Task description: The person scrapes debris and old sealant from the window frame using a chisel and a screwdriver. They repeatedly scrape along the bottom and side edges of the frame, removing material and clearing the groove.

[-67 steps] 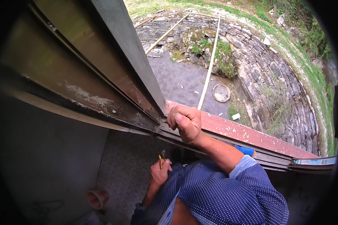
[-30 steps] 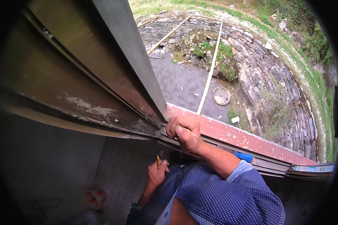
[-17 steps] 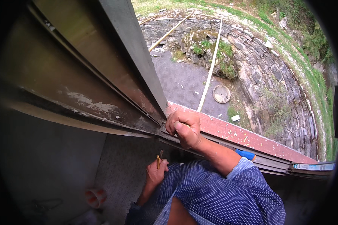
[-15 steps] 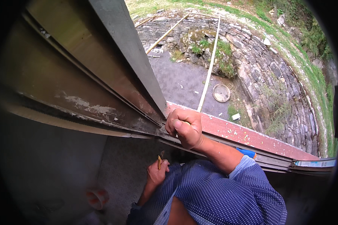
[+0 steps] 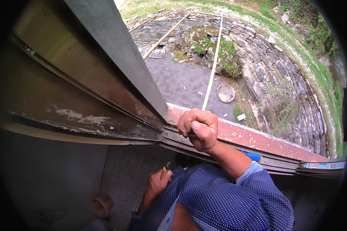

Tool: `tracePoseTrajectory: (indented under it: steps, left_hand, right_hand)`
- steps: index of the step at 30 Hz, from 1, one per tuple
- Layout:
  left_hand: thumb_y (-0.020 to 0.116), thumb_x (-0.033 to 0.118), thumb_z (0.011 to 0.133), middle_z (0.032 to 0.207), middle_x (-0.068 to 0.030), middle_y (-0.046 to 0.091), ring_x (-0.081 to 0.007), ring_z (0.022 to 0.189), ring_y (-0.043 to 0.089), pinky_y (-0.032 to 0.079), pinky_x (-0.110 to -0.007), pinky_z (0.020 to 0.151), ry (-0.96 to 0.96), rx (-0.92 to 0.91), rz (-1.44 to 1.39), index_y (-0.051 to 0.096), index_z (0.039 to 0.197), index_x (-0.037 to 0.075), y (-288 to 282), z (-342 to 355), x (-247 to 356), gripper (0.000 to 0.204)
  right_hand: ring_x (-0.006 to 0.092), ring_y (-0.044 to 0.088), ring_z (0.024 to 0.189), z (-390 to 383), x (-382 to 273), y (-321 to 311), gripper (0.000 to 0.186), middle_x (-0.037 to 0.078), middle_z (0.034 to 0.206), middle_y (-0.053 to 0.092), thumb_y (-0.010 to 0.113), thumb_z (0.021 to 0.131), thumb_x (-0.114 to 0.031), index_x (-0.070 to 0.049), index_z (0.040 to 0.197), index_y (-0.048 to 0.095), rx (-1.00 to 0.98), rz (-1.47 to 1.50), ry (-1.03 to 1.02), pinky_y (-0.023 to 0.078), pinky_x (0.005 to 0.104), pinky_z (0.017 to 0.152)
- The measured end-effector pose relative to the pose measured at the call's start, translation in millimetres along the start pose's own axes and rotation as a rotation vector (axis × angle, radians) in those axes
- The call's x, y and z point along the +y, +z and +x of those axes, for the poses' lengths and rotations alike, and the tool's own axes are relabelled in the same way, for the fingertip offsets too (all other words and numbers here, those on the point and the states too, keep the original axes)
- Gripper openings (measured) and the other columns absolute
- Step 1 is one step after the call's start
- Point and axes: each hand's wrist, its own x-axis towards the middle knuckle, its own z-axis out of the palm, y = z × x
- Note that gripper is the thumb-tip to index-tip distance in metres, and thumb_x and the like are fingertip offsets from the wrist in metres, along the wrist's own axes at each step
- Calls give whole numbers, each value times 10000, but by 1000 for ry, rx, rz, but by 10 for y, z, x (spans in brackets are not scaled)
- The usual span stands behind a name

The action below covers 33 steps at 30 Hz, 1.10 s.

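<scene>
My right hand [image 5: 198, 130] is closed in a fist above the window track [image 5: 177, 135], thumb uppermost. Between its fingers a little of something dark shows, too covered to name. Lower down, near my shirt front, my left hand [image 5: 159, 182] is closed around a small yellow-handled tool [image 5: 164, 172] with a metal tip. Just beyond the track runs a reddish outer sill [image 5: 250, 139] speckled with pale flakes. A grey upright frame [image 5: 119, 50] rises to the left of my right hand.
A brown, scuffed window frame panel [image 5: 77, 96] fills the left side. A blue object [image 5: 252, 156] lies on the track by my right forearm. An orange and white bucket-like thing [image 5: 102, 206] stands below left. Outside are a pale pole [image 5: 214, 71] and a stone wall [image 5: 283, 73].
My right fist has moved to the right along the track, away from the grey frame. My left hand keeps its hold and has shifted slightly.
</scene>
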Motion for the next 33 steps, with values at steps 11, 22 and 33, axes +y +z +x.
tracePoseTrajectory:
  steps: [11,22,33]
  left_hand:
    - [623,279,940,646,-109,630,-262,597,654,500,-369,586,24,-61,60,642,822,11,-63,16,77,293]
    - [625,285,938,675,-133,639,-291,628,662,504,-366,606,-23,-33,16,668,873,11,4,-37,73,284]
    - [626,272,935,716,-163,653,-312,671,680,511,-379,623,-36,-39,80,684,913,12,5,-77,28,267]
  right_hand:
    - [163,475,551,-123,222,-42,376,105,612,524,542,898,-316,-8,687,495,-7,89,95,406,299,545]
    - [132,460,567,-105,334,8,288,57,629,516,475,922,-218,-18,716,492,67,68,59,387,279,543]
    - [141,475,587,-124,351,30,320,73,632,518,474,930,-260,-14,726,495,112,48,56,411,285,559]
